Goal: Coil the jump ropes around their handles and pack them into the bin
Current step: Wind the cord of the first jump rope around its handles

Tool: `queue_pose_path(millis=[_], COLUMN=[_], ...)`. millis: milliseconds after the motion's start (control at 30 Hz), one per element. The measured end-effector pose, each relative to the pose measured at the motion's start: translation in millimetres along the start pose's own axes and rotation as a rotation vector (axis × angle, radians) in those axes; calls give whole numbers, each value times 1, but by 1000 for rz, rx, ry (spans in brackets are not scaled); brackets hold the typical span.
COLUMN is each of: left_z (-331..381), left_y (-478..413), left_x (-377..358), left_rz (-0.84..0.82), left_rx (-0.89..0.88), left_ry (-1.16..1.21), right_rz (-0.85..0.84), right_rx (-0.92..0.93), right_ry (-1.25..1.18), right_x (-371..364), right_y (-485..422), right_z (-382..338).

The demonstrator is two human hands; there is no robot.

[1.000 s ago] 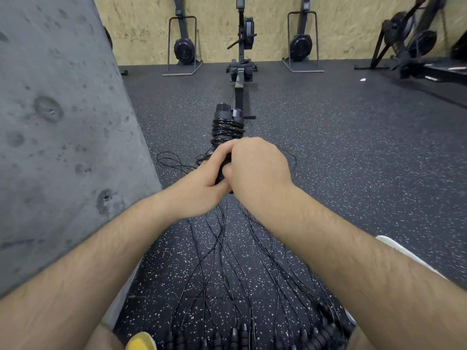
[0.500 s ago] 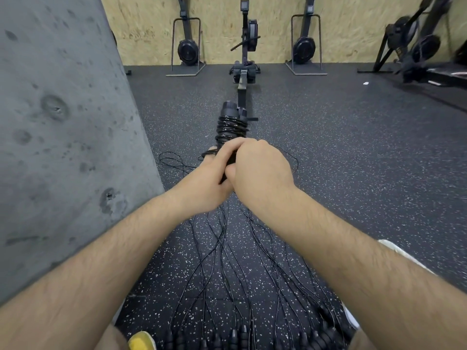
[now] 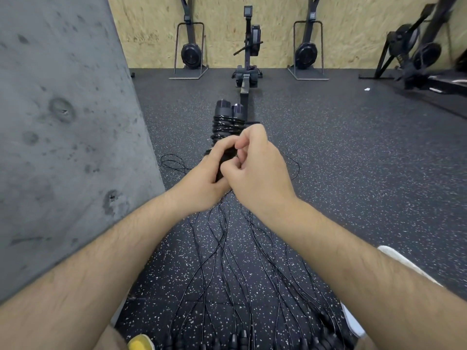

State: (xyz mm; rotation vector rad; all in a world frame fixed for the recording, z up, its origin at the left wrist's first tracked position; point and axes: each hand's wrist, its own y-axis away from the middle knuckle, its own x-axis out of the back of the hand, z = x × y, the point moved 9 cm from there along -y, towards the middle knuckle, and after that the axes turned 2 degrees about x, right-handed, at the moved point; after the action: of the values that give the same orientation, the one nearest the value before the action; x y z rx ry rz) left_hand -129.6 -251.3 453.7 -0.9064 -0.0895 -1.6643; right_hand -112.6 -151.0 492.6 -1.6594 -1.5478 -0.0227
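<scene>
— Where does the view look from?
— The person's head, wide-angle, facing forward and down.
— How near?
— Close over the floor (image 3: 353,173) at 6 o'clock; concrete wall (image 3: 63,122) at 9, wooden wall (image 3: 353,34) far at 12 o'clock.

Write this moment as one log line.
step: coiling rope onto handles | left hand: holds handles | right hand: pinches rope | loose ropes: on floor | bin: not seen

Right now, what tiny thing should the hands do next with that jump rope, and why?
Probably wind one more turn just below the coil. The left hand grips the two handles low down. The coil covers only their upper part, and the right hand seems to pinch the coil's lowest wrap, so the coiling looks unfinished.
</scene>
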Motion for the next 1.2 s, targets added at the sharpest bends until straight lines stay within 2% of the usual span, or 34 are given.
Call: queue_pose_path(millis=[133,267,400,467,600,667,733,833,933,1033,1200], left_z=[-13,-16,-16,-16,-19,-21,-21,-20,-23,-24,-18], left_y=[0,2,1,0,-3,-4,-4,-3,-3,-4,-7], left_x=[12,12,6,5,3,7,9,6,0,-4,-12], left_rz=[32,-3,15,41,61,86,91,87,77,67,76], left_rx=[66,91,77,63,77,64,41,58,95,121,164], left_ry=[44,62,25,20,189,249,239,265,306,380,521], right_rz=[16,-40,8,25,-22,-80,-69,-19,-115,-139,-41], right_rx=[49,-13,-90,-90,-31,78,155,33,-136,-132,-93], right_ry=[-94,-186,-392,-422,-368,-257,-132,-108,-326,-492,-444], right_x=[7,2,-2,-1,-3,-8,-9,-3,-7,-7,9], right_y=[-1,1,5,5,0,-1,-1,-4,-5,-5,-6], right_z=[-6,4,12,11,11,7,11,32,48,49,57])
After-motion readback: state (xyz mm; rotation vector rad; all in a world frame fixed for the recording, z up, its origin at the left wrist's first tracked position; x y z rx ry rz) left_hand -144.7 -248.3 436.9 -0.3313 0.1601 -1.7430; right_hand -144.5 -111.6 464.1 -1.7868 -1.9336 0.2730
